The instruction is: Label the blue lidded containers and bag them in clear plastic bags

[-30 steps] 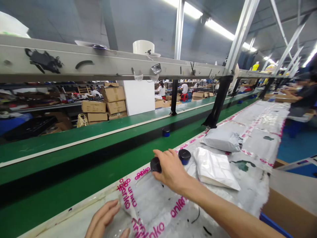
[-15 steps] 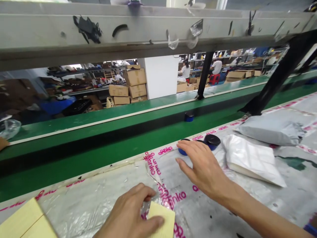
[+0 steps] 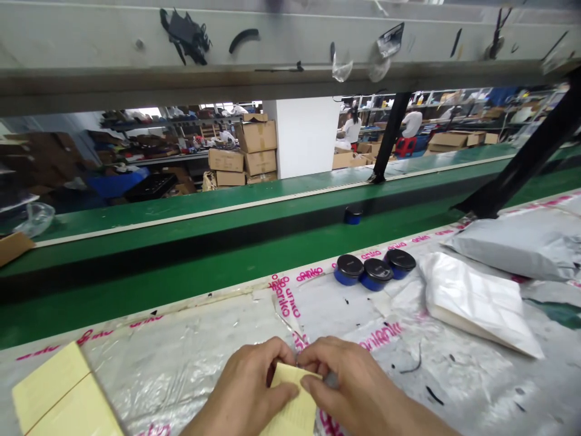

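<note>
At the bottom middle, a small piece of yellow paper or thin card [image 3: 290, 409] is between my two hands. My left hand [image 3: 247, 387] grips its left side, the thumb lying on top. The thumb of my right hand [image 3: 347, 384] presses the top right corner, with the curled fingers at the far edge. What lies under the paper is hidden by my fingers. Beyond my right hand, three round blue tins with black lids [image 3: 376, 274] stand close together near the table's far edge.
More yellow paper or card [image 3: 68, 396] lies at lower left. On the right are a white plastic packet [image 3: 481, 303] and a grey bag [image 3: 512, 248]. Past the plastic-covered table runs a green belt [image 3: 254, 254] carrying another blue tin [image 3: 353, 215]. A grey beam [image 3: 290, 42] crosses overhead.
My right hand has come away from the blue tins, back to the yellow paper beside my left hand. The three tins stay on the table, now uncovered. The camera view has shifted slightly.
</note>
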Demonstrator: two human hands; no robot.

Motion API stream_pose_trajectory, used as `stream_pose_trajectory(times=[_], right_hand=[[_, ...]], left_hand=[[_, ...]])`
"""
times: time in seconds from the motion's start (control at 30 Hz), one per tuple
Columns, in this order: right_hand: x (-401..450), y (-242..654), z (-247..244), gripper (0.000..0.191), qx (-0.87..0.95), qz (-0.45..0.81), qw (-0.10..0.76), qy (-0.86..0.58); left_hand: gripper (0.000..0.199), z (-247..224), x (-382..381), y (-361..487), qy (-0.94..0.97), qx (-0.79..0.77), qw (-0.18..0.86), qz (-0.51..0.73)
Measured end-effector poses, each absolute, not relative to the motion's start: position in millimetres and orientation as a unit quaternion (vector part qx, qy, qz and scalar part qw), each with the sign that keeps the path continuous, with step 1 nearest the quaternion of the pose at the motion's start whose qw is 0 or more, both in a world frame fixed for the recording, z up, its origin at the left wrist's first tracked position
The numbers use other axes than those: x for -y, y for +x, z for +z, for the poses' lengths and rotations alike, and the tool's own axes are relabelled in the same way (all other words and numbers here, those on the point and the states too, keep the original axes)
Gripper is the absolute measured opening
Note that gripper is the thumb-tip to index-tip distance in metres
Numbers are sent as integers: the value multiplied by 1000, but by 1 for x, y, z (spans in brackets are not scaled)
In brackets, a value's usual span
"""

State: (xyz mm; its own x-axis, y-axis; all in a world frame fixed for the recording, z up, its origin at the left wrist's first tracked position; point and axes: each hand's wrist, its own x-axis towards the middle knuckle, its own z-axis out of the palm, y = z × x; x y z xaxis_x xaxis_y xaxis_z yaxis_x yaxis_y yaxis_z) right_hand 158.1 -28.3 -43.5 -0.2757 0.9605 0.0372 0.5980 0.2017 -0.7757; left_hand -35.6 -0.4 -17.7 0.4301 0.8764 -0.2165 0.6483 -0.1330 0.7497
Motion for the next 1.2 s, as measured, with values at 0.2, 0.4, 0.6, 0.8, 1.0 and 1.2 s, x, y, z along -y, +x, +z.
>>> stream_pose_trajectory(times=[0.2,0.4,0.6,0.8,1.0,1.2], right_hand=[[23,155,-38,22,711,332,291,-548],[20,152,-40,23,748,288,307,-513],[20,149,-36,23,769,258,307,-498],[20,150,-37,22,782,237,304,-489],[19,152,-41,21,764,251,344,-484],[18,157,-43,19,733,297,407,-457]], left_hand=[[5,-21,-3,-35,708,-528,456,113],[6,-23,-2,-36,727,-524,431,101],[8,-24,-2,-36,732,-533,415,90],[8,-28,-3,-35,733,-535,409,94],[8,-19,-2,-34,746,-530,396,76],[25,-14,-4,-35,747,-516,415,67]])
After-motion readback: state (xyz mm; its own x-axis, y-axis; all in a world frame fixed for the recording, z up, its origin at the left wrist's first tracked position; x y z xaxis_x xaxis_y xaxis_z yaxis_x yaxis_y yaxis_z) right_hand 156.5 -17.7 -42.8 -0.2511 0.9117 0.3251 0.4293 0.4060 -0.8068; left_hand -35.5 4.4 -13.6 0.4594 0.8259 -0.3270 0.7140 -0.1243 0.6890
